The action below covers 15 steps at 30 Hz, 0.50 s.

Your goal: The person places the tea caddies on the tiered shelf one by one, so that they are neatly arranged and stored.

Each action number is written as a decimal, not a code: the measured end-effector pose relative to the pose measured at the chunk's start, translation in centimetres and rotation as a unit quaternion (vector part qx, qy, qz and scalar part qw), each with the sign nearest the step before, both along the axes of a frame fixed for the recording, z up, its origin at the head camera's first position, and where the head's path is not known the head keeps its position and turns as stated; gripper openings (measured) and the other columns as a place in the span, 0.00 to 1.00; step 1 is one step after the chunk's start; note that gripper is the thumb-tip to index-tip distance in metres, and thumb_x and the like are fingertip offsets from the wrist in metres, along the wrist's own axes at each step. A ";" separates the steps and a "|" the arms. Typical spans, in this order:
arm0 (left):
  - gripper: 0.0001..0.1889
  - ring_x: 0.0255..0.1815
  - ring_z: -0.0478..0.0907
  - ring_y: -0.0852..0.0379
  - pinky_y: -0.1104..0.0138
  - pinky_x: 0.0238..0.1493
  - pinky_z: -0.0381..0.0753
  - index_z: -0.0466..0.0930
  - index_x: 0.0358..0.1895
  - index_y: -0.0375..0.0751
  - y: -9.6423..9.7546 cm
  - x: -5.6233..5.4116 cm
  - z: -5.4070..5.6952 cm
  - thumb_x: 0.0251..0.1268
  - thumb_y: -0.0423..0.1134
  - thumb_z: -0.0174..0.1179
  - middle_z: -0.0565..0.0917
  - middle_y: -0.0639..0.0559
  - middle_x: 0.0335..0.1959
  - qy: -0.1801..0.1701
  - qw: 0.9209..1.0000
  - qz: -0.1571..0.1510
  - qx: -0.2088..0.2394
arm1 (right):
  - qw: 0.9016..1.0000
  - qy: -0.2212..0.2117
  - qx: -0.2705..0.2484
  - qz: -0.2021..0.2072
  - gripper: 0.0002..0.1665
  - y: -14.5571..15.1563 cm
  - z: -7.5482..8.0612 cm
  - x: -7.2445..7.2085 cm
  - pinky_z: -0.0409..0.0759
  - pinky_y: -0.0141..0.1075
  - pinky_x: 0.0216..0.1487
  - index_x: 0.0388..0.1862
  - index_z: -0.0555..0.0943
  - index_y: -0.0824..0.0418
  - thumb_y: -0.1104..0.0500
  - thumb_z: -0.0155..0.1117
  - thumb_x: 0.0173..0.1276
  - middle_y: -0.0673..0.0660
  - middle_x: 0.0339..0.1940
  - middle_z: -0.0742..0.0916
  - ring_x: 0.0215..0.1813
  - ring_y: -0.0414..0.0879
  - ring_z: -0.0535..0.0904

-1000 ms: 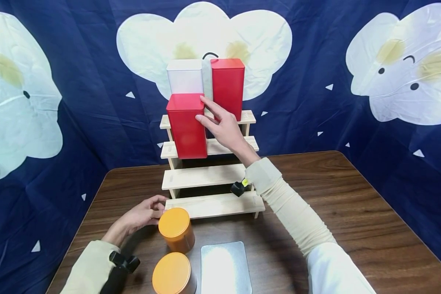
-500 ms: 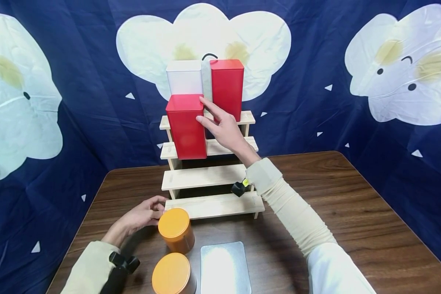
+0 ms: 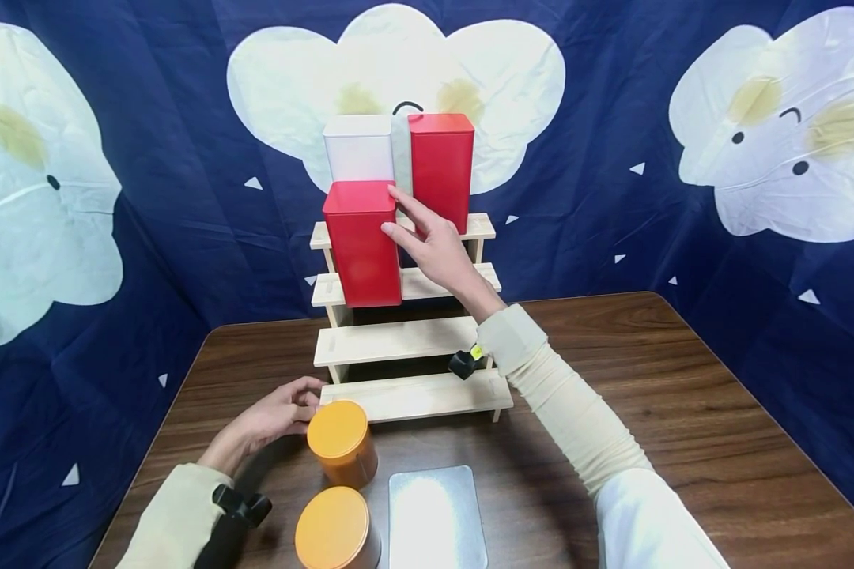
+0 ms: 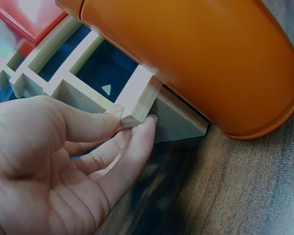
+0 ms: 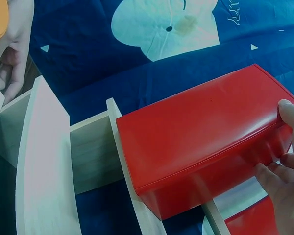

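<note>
On the left of the second-highest shelf stands a tall red tin (image 3: 361,253). My right hand (image 3: 432,243) holds it near its top right corner, the thumb on the front face and the fingertips (image 5: 264,174) on the side. At lower left my left hand (image 3: 273,415) pinches the left end of the lowest plank of the stepped wooden rack (image 3: 420,397) between thumb and fingers. Close beside that hand is an orange round tin (image 3: 338,435), which looms large in the left wrist view. On the top shelf stand a white tin (image 3: 359,150) and another red tin (image 3: 441,170).
A second orange tin (image 3: 332,528) and a flat silver tin (image 3: 437,518) are near the front of the brown wooden table (image 3: 612,379). Dark blue cloth (image 3: 171,118) printed with clouds hangs behind and at both sides. Two lower shelves show bare planks.
</note>
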<state>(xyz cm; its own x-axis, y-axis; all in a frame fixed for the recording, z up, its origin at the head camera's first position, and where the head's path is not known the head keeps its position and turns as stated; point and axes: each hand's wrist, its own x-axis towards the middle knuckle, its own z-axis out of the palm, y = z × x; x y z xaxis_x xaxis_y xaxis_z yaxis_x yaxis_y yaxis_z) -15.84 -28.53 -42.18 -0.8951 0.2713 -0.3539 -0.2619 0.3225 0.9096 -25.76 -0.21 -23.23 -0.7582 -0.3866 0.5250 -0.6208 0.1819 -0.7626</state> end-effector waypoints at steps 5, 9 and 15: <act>0.28 0.36 0.75 0.56 0.63 0.38 0.80 0.55 0.65 0.29 0.0 0.0 0.1 0.61 0.25 0.49 0.72 0.47 0.38 -0.001 1.000 0.002 -0.003 | 1.000 -0.004 -0.004 0.007 0.34 0.0 0.0 -0.1 0.68 0.38 0.67 0.73 0.62 0.57 0.59 0.59 0.69 0.54 0.71 0.71 0.71 0.44 0.66; 0.28 0.36 0.75 0.56 0.63 0.38 0.80 0.54 0.65 0.28 0.1 0.0 0.1 0.62 0.24 0.49 0.72 0.47 0.37 0.001 1.000 0.002 -0.001 | 1.000 -0.001 -0.008 0.017 0.35 0.1 -0.1 -0.1 0.71 0.38 0.65 0.73 0.62 0.58 0.60 0.59 0.69 0.55 0.72 0.70 0.71 0.46 0.66; 0.27 0.35 0.75 0.56 0.62 0.37 0.80 0.54 0.65 0.28 0.1 0.1 0.1 0.62 0.24 0.49 0.73 0.47 0.37 0.000 1.000 0.002 0.003 | 1.000 0.001 0.000 0.019 0.36 0.1 0.0 0.0 0.72 0.38 0.64 0.74 0.61 0.59 0.60 0.59 0.69 0.56 0.72 0.69 0.72 0.47 0.65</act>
<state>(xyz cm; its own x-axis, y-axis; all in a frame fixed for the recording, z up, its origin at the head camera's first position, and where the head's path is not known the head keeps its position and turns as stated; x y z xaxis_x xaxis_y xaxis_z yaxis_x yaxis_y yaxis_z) -15.78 -28.42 -42.10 -0.8961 0.2700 -0.3522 -0.2632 0.3156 0.9116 -25.81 -0.08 -23.25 -0.7416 -0.4157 0.5264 -0.6288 0.1574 -0.7615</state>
